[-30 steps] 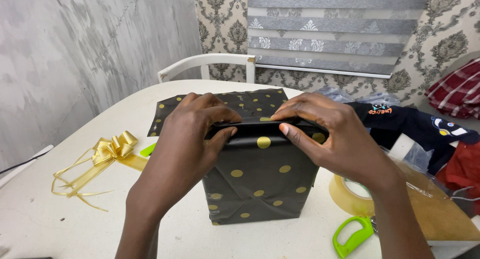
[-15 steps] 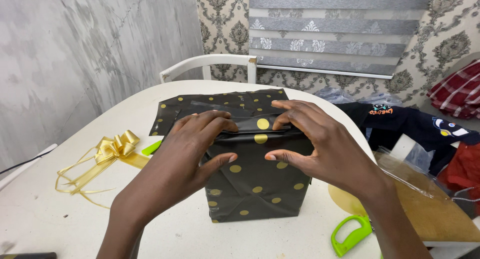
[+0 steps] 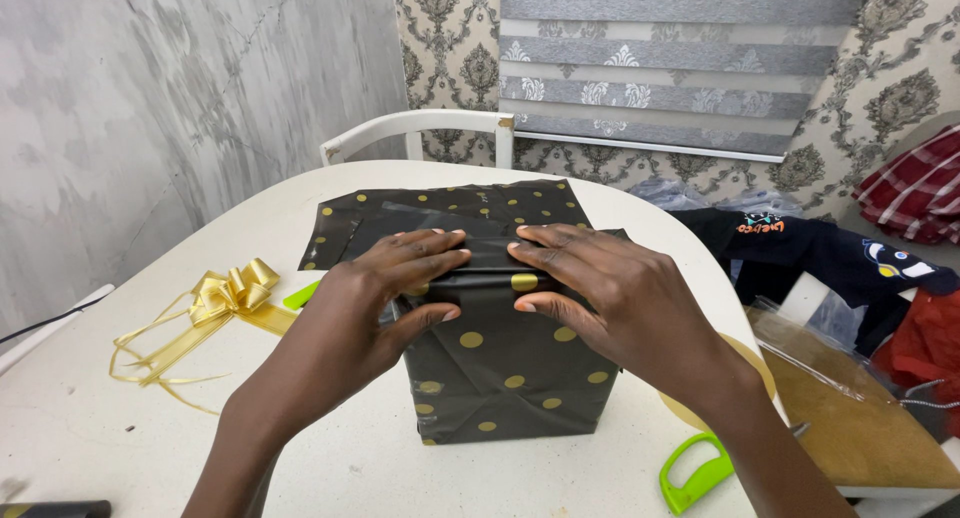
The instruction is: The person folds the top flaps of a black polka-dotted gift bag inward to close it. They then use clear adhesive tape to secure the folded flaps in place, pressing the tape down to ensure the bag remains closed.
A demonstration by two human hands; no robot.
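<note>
A box wrapped in black paper with gold dots stands on the white table. Both hands press flat on its top edge. My left hand lies over the left part of the top, fingers pointing right, thumb on the front face. My right hand covers the right part, fingers pointing left, thumb on the front face. The fingertips almost meet over the folded paper flap. Loose wrapping paper of the same pattern lies flat behind the box.
A gold ribbon bow lies at the left with a green object beside it. Green-handled scissors and a tape roll sit at the right, near clothes and a brown envelope. A white chair stands behind.
Both hands went from pinching the upright paper fold to pressing it down flat on the box top. The fingers spread and the fold now lies under them.
</note>
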